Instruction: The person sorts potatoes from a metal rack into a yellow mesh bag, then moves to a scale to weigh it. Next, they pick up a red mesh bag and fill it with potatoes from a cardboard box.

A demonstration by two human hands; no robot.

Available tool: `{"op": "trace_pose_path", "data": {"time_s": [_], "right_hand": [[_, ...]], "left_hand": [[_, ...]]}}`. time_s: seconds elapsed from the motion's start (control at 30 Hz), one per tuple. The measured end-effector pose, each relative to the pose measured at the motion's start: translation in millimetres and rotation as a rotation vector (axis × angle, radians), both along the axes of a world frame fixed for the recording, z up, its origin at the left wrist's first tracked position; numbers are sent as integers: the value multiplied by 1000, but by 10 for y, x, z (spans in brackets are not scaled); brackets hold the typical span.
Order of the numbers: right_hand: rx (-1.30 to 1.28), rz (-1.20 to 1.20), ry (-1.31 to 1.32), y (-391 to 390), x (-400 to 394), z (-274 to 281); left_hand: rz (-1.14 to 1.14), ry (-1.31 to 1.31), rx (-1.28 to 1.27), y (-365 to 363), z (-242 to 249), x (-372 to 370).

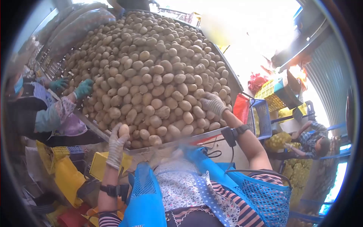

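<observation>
A large heap of brown potatoes (151, 79) fills the sorting table before me. My left hand (116, 145), in a pale knitted glove, is at the table's near edge, its fingers closed around a potato (123, 130). Over the right side of the heap is my right hand (214, 104), gloved the same way. Its fingertips close on another potato (199, 94); the thumb side is partly hidden.
At the left, a co-worker's green-gloved hands (83, 88) are at the heap. Full mesh sacks (81, 30) lie at the back left. A blue crate (262, 117) and yellow crate (267, 94) stand right. Another person (312, 140) handles a yellow sack (278, 141).
</observation>
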State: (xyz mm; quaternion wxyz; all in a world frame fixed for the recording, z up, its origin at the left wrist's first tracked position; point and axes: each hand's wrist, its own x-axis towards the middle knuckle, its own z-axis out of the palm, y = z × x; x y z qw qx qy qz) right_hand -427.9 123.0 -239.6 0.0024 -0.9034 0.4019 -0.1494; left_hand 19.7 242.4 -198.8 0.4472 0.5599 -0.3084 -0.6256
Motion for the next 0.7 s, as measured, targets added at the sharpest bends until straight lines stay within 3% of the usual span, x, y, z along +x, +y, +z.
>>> {"op": "trace_pose_path", "data": {"time_s": [0.07,0.1,0.17,0.2,0.27,0.33,0.43,0.5,0.57,0.63,0.7], "right_hand": [[507,-570,0,-348,-156,129],[531,-570,-8,-419,-213,167],[247,-507,-245,-545,-97,556],[261,-506,-256,-669,-112,445],[116,-270,-35,-871,-131,161],[47,-274,-85,-930,-129,-39],[89,-322,-229,-878,-119,-114],[56,-242,-336,-750,-73,-73],[150,-145,-272,-774,29,87],[139,-23,-97,-922,137,-10],[80,73,-159,-1197,138,-153]], "left_hand": [[16,-200,-190,-430,189,-255],[9,-213,-170,-628,236,-377],[-124,-1478,-608,-1033,313,-565],[-92,-1430,-708,-1192,431,-802],[-209,-1454,-878,-1344,549,-1298],[-478,-1422,-900,-1306,516,-1740],[-594,-1500,-1016,-1452,17,-1957],[-523,-1603,-913,-1663,-83,-1817],[-387,-1719,-769,-1882,-178,-1565],[-393,-1726,-923,-2061,-217,-1381],[-402,-1681,-1019,-2384,-253,-1332]]}}
